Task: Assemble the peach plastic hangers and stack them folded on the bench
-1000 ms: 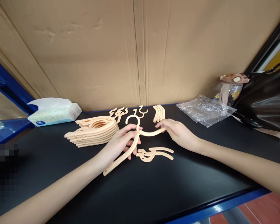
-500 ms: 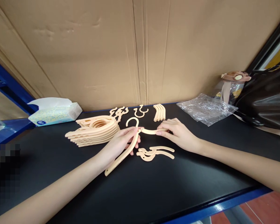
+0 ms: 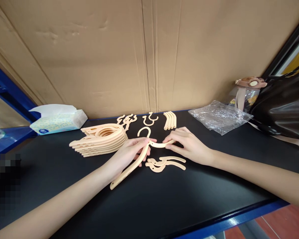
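Observation:
My left hand (image 3: 137,147) is closed round the joint of a cream plastic clothes hanger (image 3: 128,170), whose hook curls up above the fingers and whose long arm slants toward me. Pinched in my right hand (image 3: 184,142) is a curved hanger arm (image 3: 158,145), its left end meeting the hanger at the joint. Whether the two are locked together I cannot tell. Just below my hands lie a few loose curved hanger pieces (image 3: 156,167) on the black table. Left of my left hand is a stack of folded hangers (image 3: 99,146).
Along the back lie small hook pieces (image 3: 128,120), loose hooks (image 3: 149,119) and a row of short curved arms (image 3: 169,120). A tissue pack (image 3: 58,120) stands left. A clear plastic bag (image 3: 219,116), a bottle (image 3: 249,91) and a black bag (image 3: 286,103) are right. Cardboard (image 3: 102,59) walls the back.
The right-hand arm has come down and left, closer against the hanger's joint. The hanger's hook has shifted slightly right and down.

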A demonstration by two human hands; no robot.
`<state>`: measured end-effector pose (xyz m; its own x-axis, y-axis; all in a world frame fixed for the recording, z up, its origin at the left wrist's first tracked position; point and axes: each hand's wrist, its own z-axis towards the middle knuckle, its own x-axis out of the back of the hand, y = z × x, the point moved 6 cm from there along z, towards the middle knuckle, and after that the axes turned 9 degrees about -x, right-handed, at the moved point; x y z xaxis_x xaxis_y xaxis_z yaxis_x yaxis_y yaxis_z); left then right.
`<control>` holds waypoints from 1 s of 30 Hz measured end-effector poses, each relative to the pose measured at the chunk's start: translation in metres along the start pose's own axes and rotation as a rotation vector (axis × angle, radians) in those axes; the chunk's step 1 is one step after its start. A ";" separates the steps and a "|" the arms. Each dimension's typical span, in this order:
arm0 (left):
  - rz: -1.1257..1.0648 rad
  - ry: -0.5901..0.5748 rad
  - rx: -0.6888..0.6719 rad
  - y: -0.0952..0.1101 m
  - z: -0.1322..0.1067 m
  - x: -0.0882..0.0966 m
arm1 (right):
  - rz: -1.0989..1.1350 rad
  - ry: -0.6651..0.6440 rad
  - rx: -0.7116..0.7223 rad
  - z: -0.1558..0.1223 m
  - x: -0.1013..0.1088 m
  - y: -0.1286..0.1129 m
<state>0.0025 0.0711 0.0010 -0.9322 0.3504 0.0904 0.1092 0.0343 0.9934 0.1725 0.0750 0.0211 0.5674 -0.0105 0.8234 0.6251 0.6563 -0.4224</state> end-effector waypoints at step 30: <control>0.055 -0.105 -0.021 0.005 -0.003 -0.001 | -0.084 0.071 0.020 -0.003 0.005 -0.003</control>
<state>0.0028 0.0684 0.0063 -0.8839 0.4469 0.1378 0.1508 -0.0065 0.9885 0.1748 0.0705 0.0256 0.5503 -0.1193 0.8264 0.6616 0.6661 -0.3444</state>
